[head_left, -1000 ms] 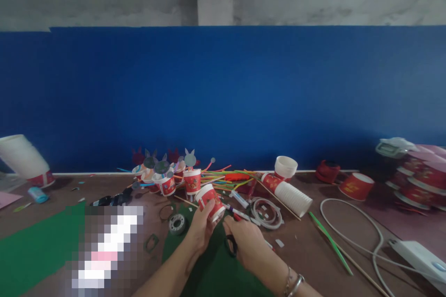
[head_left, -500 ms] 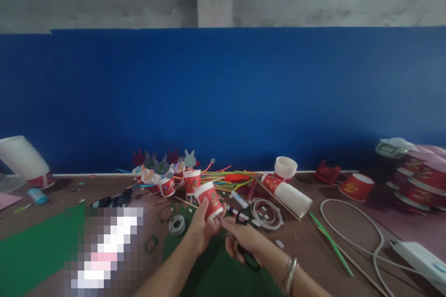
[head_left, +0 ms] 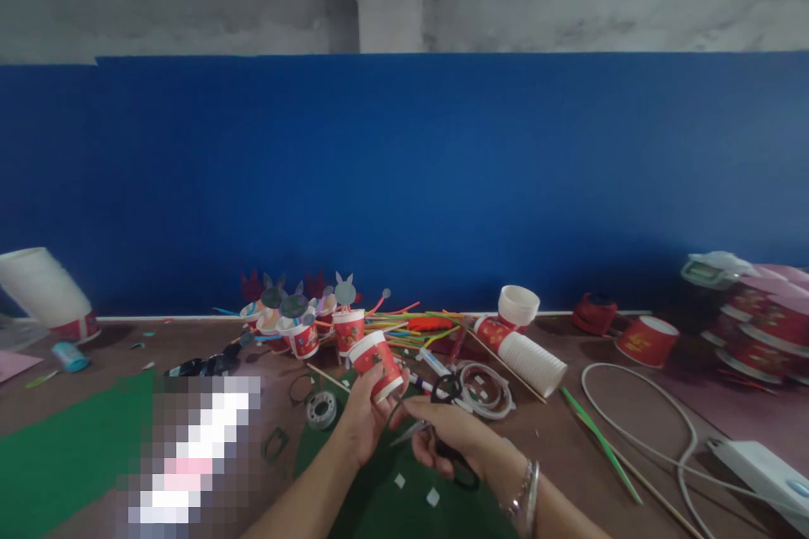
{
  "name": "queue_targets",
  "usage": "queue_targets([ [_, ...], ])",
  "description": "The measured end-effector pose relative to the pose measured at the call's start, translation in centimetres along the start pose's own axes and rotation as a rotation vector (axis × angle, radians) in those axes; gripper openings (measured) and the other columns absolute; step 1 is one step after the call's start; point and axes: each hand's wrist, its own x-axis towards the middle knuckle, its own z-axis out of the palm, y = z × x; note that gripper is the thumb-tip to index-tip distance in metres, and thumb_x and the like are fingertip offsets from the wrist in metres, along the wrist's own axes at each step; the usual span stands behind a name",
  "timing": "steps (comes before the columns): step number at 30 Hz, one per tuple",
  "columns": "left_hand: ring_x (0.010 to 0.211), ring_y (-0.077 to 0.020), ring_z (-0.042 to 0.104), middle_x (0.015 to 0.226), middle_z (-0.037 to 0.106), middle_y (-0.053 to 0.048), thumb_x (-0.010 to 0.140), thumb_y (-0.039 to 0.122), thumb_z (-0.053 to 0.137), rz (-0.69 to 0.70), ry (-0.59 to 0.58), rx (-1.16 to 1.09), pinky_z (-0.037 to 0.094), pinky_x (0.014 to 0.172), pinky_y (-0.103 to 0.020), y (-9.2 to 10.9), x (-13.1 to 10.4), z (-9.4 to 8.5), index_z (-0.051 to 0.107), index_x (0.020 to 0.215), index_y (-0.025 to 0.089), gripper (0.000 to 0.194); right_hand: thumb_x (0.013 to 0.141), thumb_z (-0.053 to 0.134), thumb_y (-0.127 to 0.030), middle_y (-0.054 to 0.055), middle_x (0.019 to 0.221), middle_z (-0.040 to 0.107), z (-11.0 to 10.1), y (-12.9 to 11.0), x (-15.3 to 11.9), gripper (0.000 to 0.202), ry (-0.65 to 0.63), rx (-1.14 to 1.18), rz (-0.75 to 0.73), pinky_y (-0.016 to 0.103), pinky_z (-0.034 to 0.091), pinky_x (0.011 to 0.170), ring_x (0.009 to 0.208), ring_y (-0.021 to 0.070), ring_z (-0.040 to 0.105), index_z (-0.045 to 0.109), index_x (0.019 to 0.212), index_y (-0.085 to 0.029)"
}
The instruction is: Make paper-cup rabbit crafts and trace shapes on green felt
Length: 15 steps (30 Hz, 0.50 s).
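Note:
My left hand (head_left: 367,408) is closed around a red-and-white paper cup (head_left: 377,366), which tilts with its white rim up and to the left. Black-handled scissors (head_left: 408,435) are gripped in my right hand (head_left: 446,429), their blades pointing left below the cup. Thumb and forefinger of that hand pinch close to the cup's base; whether they hold a thin strip there, I cannot make out. Beneath both hands lies a dark green sheet (head_left: 379,509), with two small white pieces (head_left: 432,496) on it. A roll of tape (head_left: 321,410) rests left of my left wrist.
Decorated cups with animal-head cutouts (head_left: 297,337) stand behind the left hand. Colourful sticks (head_left: 404,322), a nested cup stack (head_left: 531,360) and coiled clear tubing (head_left: 485,392) lie beyond. At right are a white cable (head_left: 632,366) and a power strip (head_left: 762,476). A blue wall (head_left: 404,185) closes the back.
The scissors' blades now show below the cup, with the right hand slightly lower and turned. Two white pieces have appeared on the green sheet. My left hand still holds the cup.

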Motion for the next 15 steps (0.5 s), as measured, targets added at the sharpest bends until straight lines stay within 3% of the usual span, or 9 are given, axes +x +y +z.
queue_targets([
  [2, 0.095, -0.0251, 0.066, 0.094, 0.069, -0.009, 0.075, 0.028, 0.065, -0.022, 0.004, -0.021, 0.052, 0.083, -0.034, 0.3, -0.1, 0.0, 0.058, 0.095, 0.015, 0.024, 0.088, 0.031, -0.038, -0.005, 0.039, 0.052, -1.3, -0.6, -0.6, 0.034, -0.047, -0.027, -0.028, 0.015, 0.02, 0.029, 0.023, 0.0052, 0.03, 0.058, 0.089, -0.016],
  [4, 0.095, -0.0256, 0.066, 0.091, 0.07, -0.008, 0.073, 0.028, 0.066, -0.015, -0.032, -0.01, 0.05, 0.088, -0.038, 0.6, -0.1, -0.2, 0.059, 0.092, 0.016, 0.023, 0.087, 0.035, -0.041, -0.005, 0.039, 0.053, -2.3, -1.3, -1.4, 0.035, 0.002, -0.072, -0.051, 0.015, 0.018, 0.029, 0.023, 0.0047, 0.03, 0.059, 0.085, -0.016],
  [6, 0.095, -0.0264, 0.065, 0.088, 0.07, -0.007, 0.07, 0.025, 0.069, -0.002, -0.13, 0.052, 0.047, 0.092, -0.041, 0.7, -0.1, -0.4, 0.06, 0.092, 0.016, 0.026, 0.086, 0.038, -0.046, -0.005, 0.039, 0.052, -2.9, -1.9, -2.0, 0.037, 0.213, -0.117, -0.155, 0.016, 0.018, 0.03, 0.025, 0.0047, 0.031, 0.058, 0.079, -0.016],
  [8, 0.096, -0.027, 0.065, 0.09, 0.071, -0.007, 0.066, 0.022, 0.071, 0.001, -0.243, 0.123, 0.044, 0.094, -0.042, 0.7, -0.3, -0.6, 0.061, 0.096, 0.017, 0.033, 0.085, 0.044, -0.047, -0.003, 0.049, 0.055, -3.0, -2.2, -2.3, 0.033, 0.49, -0.144, -0.344, 0.016, 0.029, 0.035, 0.036, 0.0066, 0.041, 0.057, 0.078, -0.017],
  [10, 0.096, -0.0276, 0.065, 0.093, 0.071, -0.008, 0.062, 0.019, 0.072, -0.027, -0.31, 0.169, 0.043, 0.094, -0.044, 0.7, -0.6, -0.8, 0.061, 0.102, 0.017, 0.041, 0.082, 0.053, -0.043, -0.001, 0.066, 0.059, -2.9, -2.3, -2.4, 0.025, 0.68, -0.154, -0.528, 0.019, 0.042, 0.05, 0.055, 0.0104, 0.052, 0.056, 0.086, -0.019],
  [12, 0.094, -0.0286, 0.065, 0.093, 0.071, -0.008, 0.059, 0.018, 0.072, -0.094, -0.346, 0.199, 0.045, 0.091, -0.044, 0.8, -1.0, -0.9, 0.062, 0.103, 0.017, 0.045, 0.08, 0.057, -0.039, -0.001, 0.076, 0.058, -2.8, -2.2, -2.4, 0.026, 0.699, -0.165, -0.612, 0.022, 0.046, 0.06, 0.067, 0.0133, 0.055, 0.055, 0.1, -0.021],
  [15, 0.089, -0.0302, 0.066, 0.091, 0.07, -0.011, 0.058, 0.02, 0.072, -0.191, -0.43, 0.267, 0.048, 0.083, -0.042, 1.1, -1.4, -0.9, 0.063, 0.101, 0.015, 0.045, 0.081, 0.055, -0.039, -0.002, 0.07, 0.055, -2.8, -2.3, -2.7, 0.028, 0.563, -0.256, -0.569, 0.023, 0.044, 0.058, 0.064, 0.0137, 0.052, 0.056, 0.103, -0.021],
])
